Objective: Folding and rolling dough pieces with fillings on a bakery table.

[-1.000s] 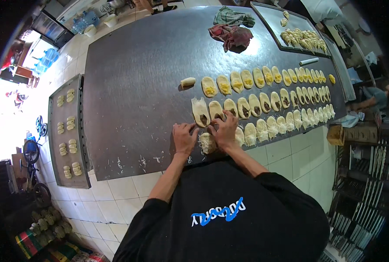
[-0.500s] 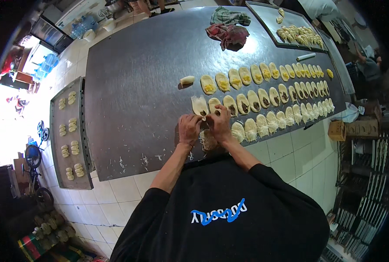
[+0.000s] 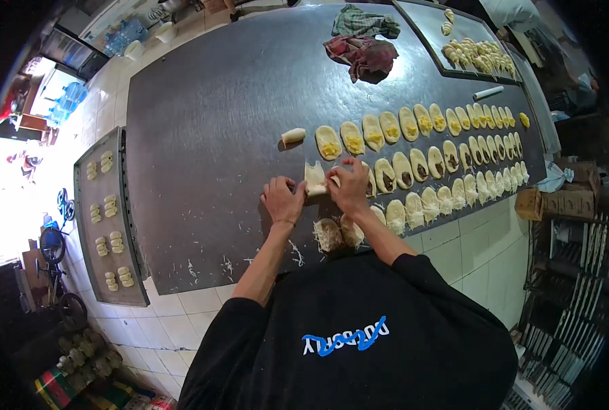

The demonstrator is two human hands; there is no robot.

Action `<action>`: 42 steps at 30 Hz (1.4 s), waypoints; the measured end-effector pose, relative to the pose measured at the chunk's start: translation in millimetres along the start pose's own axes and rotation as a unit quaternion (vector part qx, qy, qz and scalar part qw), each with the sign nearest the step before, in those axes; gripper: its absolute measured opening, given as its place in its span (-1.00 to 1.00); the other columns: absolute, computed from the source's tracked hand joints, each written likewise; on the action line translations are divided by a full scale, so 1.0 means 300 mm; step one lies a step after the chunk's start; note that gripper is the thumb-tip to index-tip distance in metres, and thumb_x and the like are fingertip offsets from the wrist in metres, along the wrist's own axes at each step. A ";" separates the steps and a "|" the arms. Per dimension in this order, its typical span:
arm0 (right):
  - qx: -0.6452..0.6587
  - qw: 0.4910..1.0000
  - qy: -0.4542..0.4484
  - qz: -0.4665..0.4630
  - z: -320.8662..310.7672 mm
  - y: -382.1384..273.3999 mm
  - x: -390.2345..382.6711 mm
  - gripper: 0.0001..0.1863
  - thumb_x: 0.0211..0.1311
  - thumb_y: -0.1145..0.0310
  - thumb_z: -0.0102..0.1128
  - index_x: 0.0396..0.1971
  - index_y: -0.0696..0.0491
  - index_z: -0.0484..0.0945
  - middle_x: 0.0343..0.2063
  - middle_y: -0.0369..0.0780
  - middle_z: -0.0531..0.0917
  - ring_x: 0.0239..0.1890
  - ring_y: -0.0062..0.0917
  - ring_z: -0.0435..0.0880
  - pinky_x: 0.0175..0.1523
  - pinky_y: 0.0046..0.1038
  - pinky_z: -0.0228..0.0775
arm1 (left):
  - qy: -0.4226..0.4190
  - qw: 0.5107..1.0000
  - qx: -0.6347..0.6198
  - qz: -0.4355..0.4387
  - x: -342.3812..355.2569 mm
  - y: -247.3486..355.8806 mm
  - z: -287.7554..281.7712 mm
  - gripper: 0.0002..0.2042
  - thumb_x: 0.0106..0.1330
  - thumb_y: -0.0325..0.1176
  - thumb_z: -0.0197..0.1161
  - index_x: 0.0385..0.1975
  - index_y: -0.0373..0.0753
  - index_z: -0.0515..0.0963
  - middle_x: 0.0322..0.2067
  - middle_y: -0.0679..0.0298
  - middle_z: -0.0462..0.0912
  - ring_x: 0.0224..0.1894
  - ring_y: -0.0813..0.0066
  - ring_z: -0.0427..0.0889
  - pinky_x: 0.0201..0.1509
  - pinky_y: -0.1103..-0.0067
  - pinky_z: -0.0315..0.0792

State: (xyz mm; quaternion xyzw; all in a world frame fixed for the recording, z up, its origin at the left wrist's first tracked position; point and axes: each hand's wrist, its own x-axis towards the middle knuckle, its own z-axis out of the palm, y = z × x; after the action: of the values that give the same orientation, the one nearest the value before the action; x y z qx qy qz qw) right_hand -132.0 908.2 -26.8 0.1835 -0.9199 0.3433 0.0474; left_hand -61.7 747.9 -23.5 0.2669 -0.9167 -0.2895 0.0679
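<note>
Pale dough strip [image 3: 314, 178] on dark worktop [image 3: 209, 137] – L hand [image 3: 282, 200] at its left edge, R hand [image 3: 349, 188] at right – can't tell if either grip's pinched tbh

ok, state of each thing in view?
Left hand: fingers curled, at dough's left edge
Right hand: bent fingers at its right edge
Dough between hands: near edge folded, no filling showing
Small dough roll: rolled up
Back-row dough: flat, yellow topping exposed
Red cloth: crumpled
Green cloth: crumpled
Left tray: partly filled
</note>
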 end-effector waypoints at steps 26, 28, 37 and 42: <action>-0.140 0.909 -0.314 -0.236 0.050 -0.021 0.256 -0.62 -0.04 0.33 0.39 -0.21 0.02 0.46 -0.19 -0.19 0.55 0.02 -0.24 0.48 0.05 -0.18 0.26 | 0.040 0.962 -0.214 0.166 0.308 0.053 -0.156 -0.83 0.33 -0.39 0.19 -0.16 -0.27 0.50 -0.25 0.12 0.53 -0.25 0.21 0.56 -0.20 0.39 0.46; -0.084 0.921 -0.336 -0.177 0.059 -0.049 0.238 -0.57 -0.07 0.34 0.41 -0.17 0.05 0.45 -0.18 -0.16 0.55 0.03 -0.22 0.48 0.05 -0.17 0.29 | -0.100 0.957 -0.237 0.133 0.238 -0.014 -0.187 -0.57 0.21 -0.37 0.31 0.06 -0.32 0.41 -0.12 0.12 0.54 -0.16 0.24 0.58 -0.07 0.37 0.47; 0.071 0.939 -0.303 -0.143 0.052 -0.061 0.080 -0.16 -0.12 0.50 0.40 0.26 0.13 0.23 -0.04 0.02 0.50 0.02 -0.04 0.49 0.16 -0.22 0.38 | -0.219 0.944 -0.102 0.226 0.097 -0.209 0.074 -0.20 0.01 -0.50 0.40 0.31 -0.28 0.16 -0.05 0.01 0.54 0.05 0.05 0.52 0.10 0.32 0.44; 0.177 0.953 -0.238 -0.057 -0.047 -0.102 0.024 -0.22 -0.05 0.60 0.31 0.26 0.19 0.22 -0.02 0.05 0.51 0.04 -0.06 0.50 0.13 -0.22 0.38 | -0.203 0.936 -0.210 0.198 -0.004 -0.144 -0.034 -0.26 0.00 -0.57 0.34 0.28 -0.27 0.21 -0.03 0.01 0.52 0.02 0.05 0.53 0.09 0.30 0.44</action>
State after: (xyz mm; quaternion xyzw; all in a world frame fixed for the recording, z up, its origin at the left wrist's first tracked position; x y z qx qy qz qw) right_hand -127.7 893.7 4.2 0.3170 -0.8169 0.4442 -0.1866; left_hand -38.3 713.8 -39.6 -0.0044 -0.8636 -0.5041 -0.0094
